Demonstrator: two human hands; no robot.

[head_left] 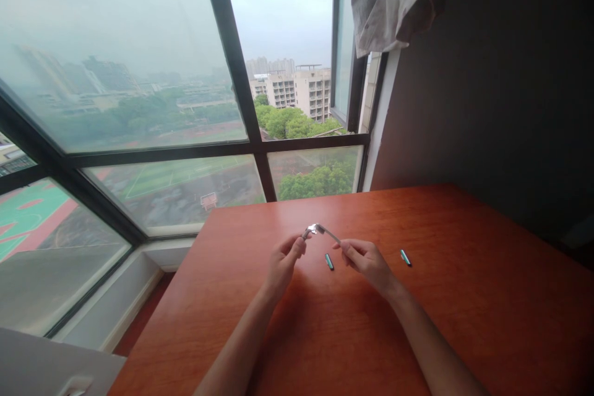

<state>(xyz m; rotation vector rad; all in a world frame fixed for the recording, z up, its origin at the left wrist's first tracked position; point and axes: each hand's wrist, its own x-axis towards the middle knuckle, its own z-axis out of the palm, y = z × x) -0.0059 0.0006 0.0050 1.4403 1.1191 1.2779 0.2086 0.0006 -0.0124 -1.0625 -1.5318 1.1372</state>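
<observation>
Above the reddish-brown table (223, 297), my left hand (281, 263) is closed in a pinch on a small shiny metal piece (312, 229). My right hand (366, 263) pinches the end of a thin pale rod (332, 236). The rod slants up to the left, and its thicker dark end meets or overlaps the metal piece; whether the two are joined I cannot tell. Below them lies a small teal-and-black strip (329, 261), similar to a razor cartridge. Another such strip (405, 257) rests to the right of my right hand.
Large windows (158, 154) with dark frames stand beyond the table's far and left edges. One pane (344, 43) is swung open. A grey cloth garment (394, 3) hangs at the upper right, beside a dark wall (487, 86).
</observation>
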